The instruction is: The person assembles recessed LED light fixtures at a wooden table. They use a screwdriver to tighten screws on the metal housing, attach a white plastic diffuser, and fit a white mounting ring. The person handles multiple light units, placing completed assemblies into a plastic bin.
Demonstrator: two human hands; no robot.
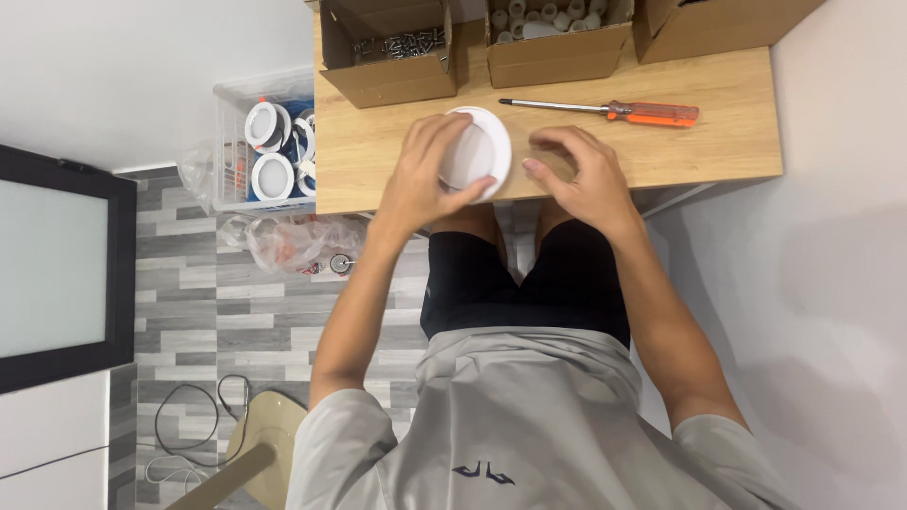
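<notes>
At the near edge of the wooden bench, a round white disc-shaped fitting lies tilted, broad face up; being circular, it shows no long axis. The left hand grasps its rim; the right hand, loosely curled, rests beside it, holding nothing. An orange-handled screwdriver lies behind, parallel to the far edge.

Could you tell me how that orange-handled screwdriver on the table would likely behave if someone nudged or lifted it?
The screwdriver lies flat on the wooden table, beyond the right hand. Its rounded handle and thin round shaft suggest it may roll if nudged sideways. It looks rigid, so it should lift without bending. The smooth plastic handle could be slightly slippery.
</notes>
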